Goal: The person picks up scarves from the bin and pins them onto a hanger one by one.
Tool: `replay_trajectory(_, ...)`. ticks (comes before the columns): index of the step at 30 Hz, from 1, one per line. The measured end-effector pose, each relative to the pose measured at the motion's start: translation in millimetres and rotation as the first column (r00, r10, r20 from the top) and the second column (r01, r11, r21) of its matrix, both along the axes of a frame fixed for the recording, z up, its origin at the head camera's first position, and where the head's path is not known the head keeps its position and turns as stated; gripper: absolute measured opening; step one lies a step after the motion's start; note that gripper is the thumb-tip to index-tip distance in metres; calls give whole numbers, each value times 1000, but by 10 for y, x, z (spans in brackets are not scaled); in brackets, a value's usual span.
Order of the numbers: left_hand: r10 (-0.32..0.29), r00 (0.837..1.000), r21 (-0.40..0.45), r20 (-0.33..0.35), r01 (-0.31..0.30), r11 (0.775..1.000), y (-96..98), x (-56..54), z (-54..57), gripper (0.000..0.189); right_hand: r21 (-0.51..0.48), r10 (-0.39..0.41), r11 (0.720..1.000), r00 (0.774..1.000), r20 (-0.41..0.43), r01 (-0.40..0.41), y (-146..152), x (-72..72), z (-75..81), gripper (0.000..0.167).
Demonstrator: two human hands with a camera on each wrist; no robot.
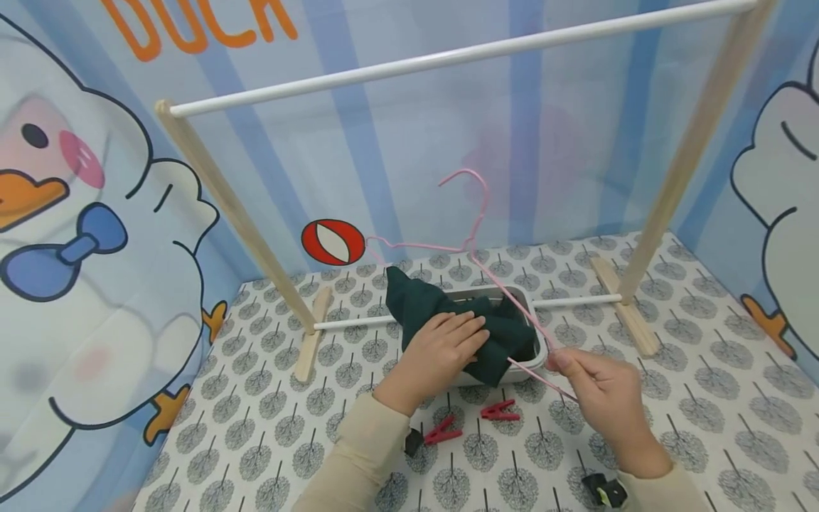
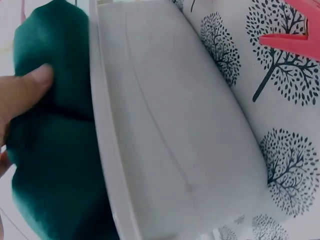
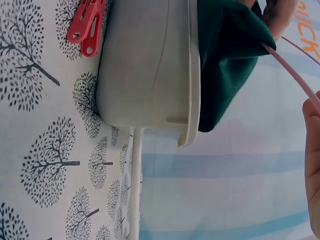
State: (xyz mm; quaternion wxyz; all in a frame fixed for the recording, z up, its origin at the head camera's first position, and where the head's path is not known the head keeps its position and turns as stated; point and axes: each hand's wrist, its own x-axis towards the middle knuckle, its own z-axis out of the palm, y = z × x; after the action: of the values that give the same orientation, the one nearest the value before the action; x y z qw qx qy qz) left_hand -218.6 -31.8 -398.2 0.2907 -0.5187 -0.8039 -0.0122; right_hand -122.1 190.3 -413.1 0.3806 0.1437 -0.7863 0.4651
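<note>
The pink hanger slanted far and left from the right hand pinching its corner, its bar running into green cloth the left hand gripped.

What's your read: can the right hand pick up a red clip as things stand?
Probably no, since the right hand grips the pink hanger; otherwise the way looks free, with the red clips lying uncovered on the tablecloth.

Gap under rail, between 2 posts
</note>
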Motion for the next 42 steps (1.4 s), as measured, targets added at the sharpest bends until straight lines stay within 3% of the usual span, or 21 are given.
replay_trajectory(7,-54,996,111,-74,62,992,52,-66,-8,14,25,-1,1000,1000,-1,1,-5,-10,0,15)
replay_trajectory(12,-47,994,241,-103,71,968,102,-103,51,6,39,-4,999,1000,10,4,13,-7,13,14)
replay_trajectory(18,-35,991,381,-130,82,921,105,-118,202,8,24,7,1000,1000,14,-7,11,-16,24,14)
replay_trajectory(22,-38,991,471,-130,96,877,112,-143,342,9,24,19,1000,1000,3,-19,5,-26,10,16)
replay_trajectory(27,10,994,559,-113,55,828,139,-204,512,7,4,43,999,998,-38,-43,-20,-38,-10,18)
replay_trajectory(29,39,994,570,-99,24,821,157,-214,540,7,6,43,999,999,-29,-42,-26,-27,3,17)
replay_trajectory(31,66,995,558,-81,-10,830,191,-211,539,6,13,37,999,999,-6,-37,-28,-9,23,15)
replay_trajectory(33,87,996,491,-24,-64,869,246,-193,512,6,15,37,999,999,13,-37,-28,6,45,15)
replay_trajectory(36,123,987,316,100,-148,937,346,-161,450,8,22,29,999,999,23,-30,-25,10,58,16)
replay_trajectory(38,154,972,202,175,-188,961,389,-135,406,10,31,22,999,999,25,-23,-22,1,57,16)
replay_trajectory(40,152,971,158,185,-182,970,402,-114,363,13,31,15,999,1000,14,-16,-20,-17,48,17)
replay_trajectory(42,94,984,185,152,-121,975,387,-96,331,14,14,10,1000,1000,-4,-10,-11,-38,39,18)
